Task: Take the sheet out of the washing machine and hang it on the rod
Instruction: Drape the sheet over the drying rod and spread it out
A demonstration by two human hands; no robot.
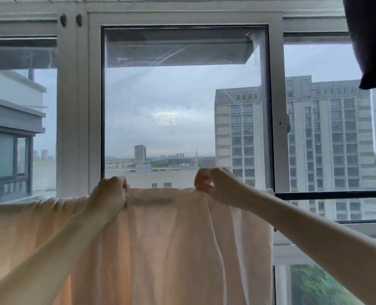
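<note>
A pale peach sheet [165, 238] hangs over a black rod [330, 194], draped from the left edge of the view to about the window's right post. Only the rod's bare right end shows; the rest is hidden under the cloth. My left hand [111, 191] grips the sheet's top fold, fingers curled over it. My right hand [213, 186] pinches the top fold a little further right. Both arms reach up from the lower corners. The washing machine is out of view.
A large white-framed window [79, 106] stands just behind the rod, with tall buildings outside. A dark garment [369, 40] hangs at the top right corner, above the rod's bare end.
</note>
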